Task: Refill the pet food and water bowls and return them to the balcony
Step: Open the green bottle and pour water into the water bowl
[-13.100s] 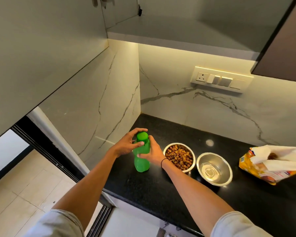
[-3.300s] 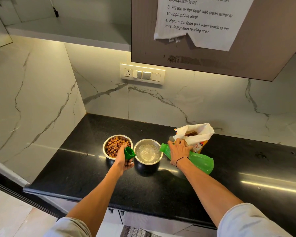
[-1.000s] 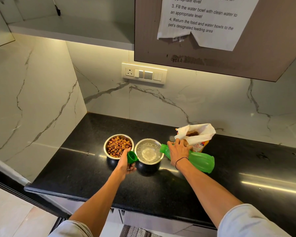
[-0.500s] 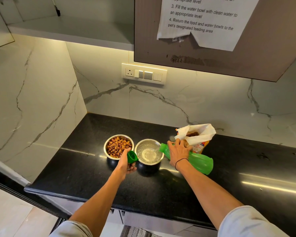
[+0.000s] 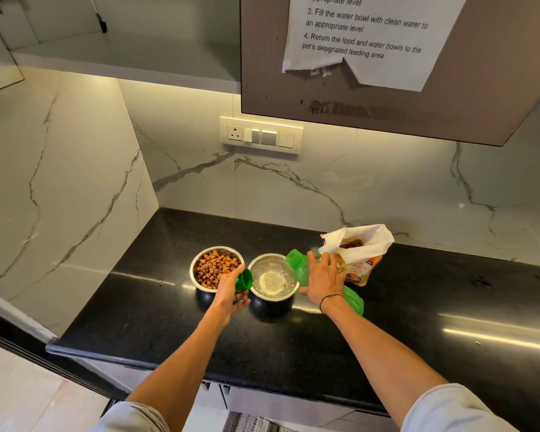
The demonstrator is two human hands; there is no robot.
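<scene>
Two steel bowls stand side by side on the black counter. The left food bowl is full of brown kibble. The right water bowl holds rippling water. My right hand grips a green bottle, tilted with its open mouth over the water bowl's right rim. My left hand holds the green bottle cap between the two bowls.
An open pet food bag lies behind my right hand against the marble wall. A switch panel sits on the backsplash. A cabinet with a taped instruction sheet hangs overhead. The counter's front edge drops to the floor at left.
The bottle's mouth has lifted slightly at the water bowl's rim. My left hand with the cap has stayed where it was.
</scene>
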